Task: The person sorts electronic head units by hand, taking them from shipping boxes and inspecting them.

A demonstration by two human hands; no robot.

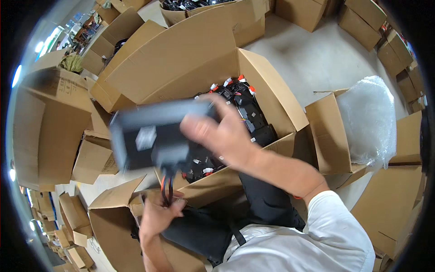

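Note:
My right hand (pixel 222 133) grips the right end of a black box-shaped electronic unit (pixel 131 122), thumb on the near face. The unit is raised above an open carton, blurred by motion, with a pale label on its face. Red and black cables (pixel 168 187) hang from its lower side. Around the lower end of these cables my left hand (pixel 161 212) is closed. Below, the large open carton (pixel 267 86) holds several similar black units (pixel 253 115) with red and white connectors. Part of this content is hidden behind the raised unit and my right arm.
Bubble wrap (pixel 369 122) fills a smaller carton (pixel 328 136) at the right. Another open carton (pixel 113 231) stands at the lower left, beside my legs. More cardboard boxes (pixel 54 122) crowd the left, and others line the far edge of the grey floor (pixel 294 50).

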